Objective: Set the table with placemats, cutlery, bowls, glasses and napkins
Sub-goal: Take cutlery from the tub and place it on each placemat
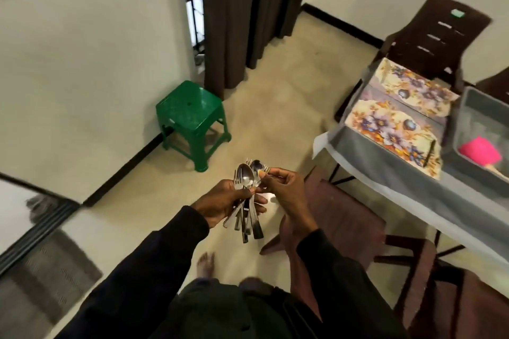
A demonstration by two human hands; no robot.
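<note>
Pale floor fills the middle of the view. It is bounded by white walls, with a dark curtain hung at the far side and a green stool set against the left wall. A grey mat is seen at the near left.

At the right, the desk is covered with a grey cloth. Two floral placemats are laid side by side at its left end, the near placemat and the far placemat. Just right of them a grey tub is set on the desk, and a pink item, too blurred to identify, lies inside it. One brown chair is placed at the desk's far end, and another chair is seen below the desk's near edge.

Over the floor, well apart from the desk, a cutlery bundle of spoons and forks is held upright. The left hand is wrapped round it, its grip clamped on the handles. The right hand is raised just beside it, and its grip is closed too: the upper end of a piece in the bundle is pinched between thumb and forefinger. Which piece cannot be told. A bare foot is seen on the floor below the hands.
</note>
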